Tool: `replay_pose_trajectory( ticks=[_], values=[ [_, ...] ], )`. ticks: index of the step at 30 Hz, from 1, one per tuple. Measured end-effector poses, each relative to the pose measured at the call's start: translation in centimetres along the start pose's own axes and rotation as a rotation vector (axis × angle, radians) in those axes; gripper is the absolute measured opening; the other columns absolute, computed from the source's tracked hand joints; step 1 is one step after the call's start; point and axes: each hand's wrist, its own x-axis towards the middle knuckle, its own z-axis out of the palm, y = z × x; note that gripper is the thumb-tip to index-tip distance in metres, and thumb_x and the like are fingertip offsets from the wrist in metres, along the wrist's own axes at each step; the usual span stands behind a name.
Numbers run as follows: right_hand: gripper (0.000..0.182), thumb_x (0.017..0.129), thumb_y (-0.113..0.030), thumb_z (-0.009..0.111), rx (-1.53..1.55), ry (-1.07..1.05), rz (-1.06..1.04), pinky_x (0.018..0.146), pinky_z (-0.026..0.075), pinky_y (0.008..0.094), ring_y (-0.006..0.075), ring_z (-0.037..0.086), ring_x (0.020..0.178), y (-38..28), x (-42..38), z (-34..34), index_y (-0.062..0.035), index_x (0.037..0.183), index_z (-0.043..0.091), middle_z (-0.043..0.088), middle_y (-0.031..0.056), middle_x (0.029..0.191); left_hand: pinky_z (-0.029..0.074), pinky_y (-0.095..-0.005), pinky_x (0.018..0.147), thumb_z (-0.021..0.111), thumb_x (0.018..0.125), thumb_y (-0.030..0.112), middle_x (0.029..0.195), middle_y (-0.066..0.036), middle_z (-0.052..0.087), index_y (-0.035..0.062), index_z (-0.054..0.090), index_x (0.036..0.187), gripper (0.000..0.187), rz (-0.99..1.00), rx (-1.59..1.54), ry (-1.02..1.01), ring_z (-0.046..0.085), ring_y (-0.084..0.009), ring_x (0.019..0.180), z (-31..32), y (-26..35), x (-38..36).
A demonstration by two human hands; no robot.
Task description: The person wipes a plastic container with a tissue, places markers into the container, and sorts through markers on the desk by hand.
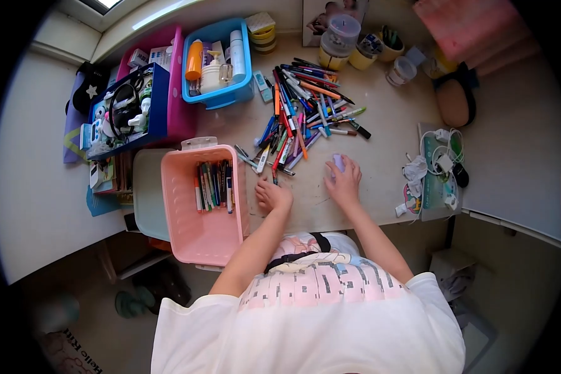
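Observation:
A loose heap of pens and markers spreads over the desk in front of me. At its near edge lies my left hand, fingers curled in. The end of a dark red and green marker touches or nearly touches its fingertips; whether they hold anything is hidden. My right hand rests on the desk to the right, its fingers closed round a small light-purple block. Left of my left hand stands an open pink plastic box, with a row of pens lined up in its far part.
Behind the box are a blue basket of bottles and a dark blue box of small items. Round tubs stand along the back. White cables lie at right on a flat box. A pale lid sits beside the pink box.

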Motion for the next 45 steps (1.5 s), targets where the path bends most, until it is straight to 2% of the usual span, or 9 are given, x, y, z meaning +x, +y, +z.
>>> replay_pose_trajectory(
  ticks=[9, 15, 23, 32, 36, 37, 38, 41, 45],
  values=[
    [0.033, 0.082, -0.016, 0.066, 0.311, -0.186, -0.192, 0.079, 0.051, 0.0445, 0.0340, 0.062, 0.092, -7.9, 3.6, 7.8, -0.0090, 0.113, 0.059, 0.065, 0.0147, 0.094, 0.042, -0.0432, 0.096, 0.064, 0.090, 0.022, 0.113, -0.016, 0.061, 0.0046, 0.058, 0.110, 0.028, 0.076, -0.068, -0.209, 0.056, -0.0337, 0.112, 2.3, -4.1, 1.3],
    [0.034, 0.082, -0.013, 0.064, 0.246, -0.422, -0.094, 0.070, 0.052, 0.0463, 0.0346, 0.063, 0.082, -7.1, 2.4, 4.3, -0.0133, 0.116, 0.057, 0.064, 0.0131, 0.090, 0.040, -0.0273, 0.060, 0.054, 0.100, 0.024, 0.078, 0.000, 0.060, 0.0025, 0.066, 0.091, 0.027, -0.172, -0.645, -0.559, 0.051, -0.0108, 0.067, 2.1, -6.2, -0.5],
    [0.035, 0.080, -0.013, 0.065, 0.220, -0.301, -0.207, 0.073, 0.052, 0.0454, 0.0354, 0.061, 0.094, -8.6, 1.1, 7.7, -0.0077, 0.113, 0.058, 0.061, 0.0150, 0.100, 0.048, -0.0266, 0.067, 0.053, 0.101, 0.020, 0.091, -0.006, 0.065, -0.0032, 0.058, 0.113, 0.026, -0.197, -0.814, -0.564, 0.059, -0.0125, 0.080, 0.2, -6.0, -0.2],
    [0.019, 0.095, -0.024, 0.058, 1.163, -0.600, 0.516, 0.063, 0.050, 0.0334, 0.0214, 0.063, 0.067, -5.4, 1.1, 4.5, -0.0065, 0.103, 0.059, 0.061, 0.0084, 0.085, 0.051, -0.0262, 0.067, 0.067, 0.094, 0.021, 0.095, -0.007, 0.067, 0.0005, 0.063, 0.110, 0.026, 0.235, -0.783, -0.595, 0.062, -0.0123, 0.078, -1.7, -3.2, -1.7],
    [0.009, 0.096, -0.019, 0.056, 1.266, -0.164, 0.866, 0.060, 0.048, 0.0269, 0.0134, 0.059, 0.068, -3.4, 3.2, 3.3, -0.0105, 0.100, 0.054, 0.056, 0.0029, 0.081, 0.050, -0.0340, 0.074, 0.072, 0.088, 0.027, 0.099, -0.008, 0.066, 0.0048, 0.061, 0.113, 0.036, 0.352, -0.420, -0.665, 0.064, -0.0153, 0.082, -3.6, 1.6, -0.3],
    [0.008, 0.095, -0.015, 0.056, 1.301, -0.205, 0.879, 0.061, 0.049, 0.0291, 0.0144, 0.061, 0.069, -2.8, 3.7, 2.6, -0.0094, 0.101, 0.054, 0.057, 0.0030, 0.081, 0.048, -0.0383, 0.079, 0.072, 0.085, 0.027, 0.103, -0.008, 0.064, 0.0073, 0.060, 0.113, 0.036, 0.608, -0.284, -0.318, 0.062, -0.0208, 0.091, -2.9, 2.2, 0.6],
    [0.008, 0.095, -0.015, 0.056, 1.299, -0.202, 0.878, 0.061, 0.049, 0.0291, 0.0144, 0.061, 0.069, -2.7, 4.3, 2.5, -0.0094, 0.101, 0.054, 0.057, 0.0030, 0.081, 0.046, -0.0425, 0.084, 0.073, 0.082, 0.026, 0.106, -0.007, 0.062, 0.0098, 0.060, 0.112, 0.036, 0.844, -0.138, 0.040, 0.061, -0.0264, 0.099, -2.2, 2.8, 1.4],
    [0.022, 0.090, -0.016, 0.064, 0.741, -0.006, 0.292, 0.064, 0.053, 0.0391, 0.0225, 0.066, 0.072, -2.5, 6.9, 3.9, -0.0042, 0.107, 0.055, 0.065, 0.0067, 0.084, 0.040, -0.0452, 0.091, 0.071, 0.080, 0.023, 0.108, -0.008, 0.058, 0.0110, 0.060, 0.111, 0.036, 0.754, -0.062, -0.029, 0.055, -0.0317, 0.109, -0.3, 4.1, 4.3],
    [0.031, 0.083, -0.018, 0.070, 0.338, -0.065, 0.110, 0.069, 0.052, 0.0453, 0.0351, 0.067, 0.077, -5.4, 10.0, 4.1, -0.0037, 0.107, 0.057, 0.068, 0.0155, 0.090, 0.044, -0.0449, 0.080, 0.070, 0.080, 0.021, 0.106, -0.009, 0.059, 0.0111, 0.060, 0.106, 0.030, 0.783, -0.014, -0.067, 0.059, -0.0304, 0.102, 0.0, 5.1, 5.2]
  ],
)
